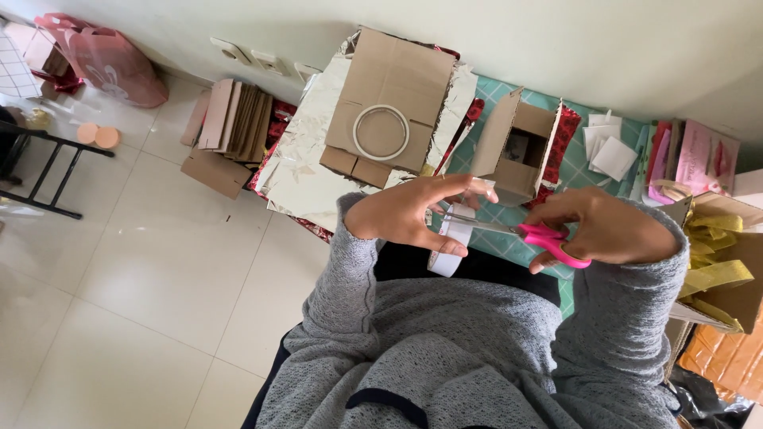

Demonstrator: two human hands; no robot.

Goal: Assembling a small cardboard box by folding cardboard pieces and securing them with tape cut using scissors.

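Tape roll [450,248]: white, round, hanging under the left hand [405,213], over the lap at the worktop [509,238] edge.
Left hand: pinching the tape strip, fingers spread.
Scissors [524,232]: pink-handled, lying crosswise, blades pointing left at the strip.
Right hand [608,226]: gripping the handles.
Beyond: open cardboard box [517,147], foil sheets [306,171].

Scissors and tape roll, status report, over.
Right hand grips pink-handled scissors, blades toward the white tape roll. Left hand holds that roll. Open cardboard box just beyond; nothing between.
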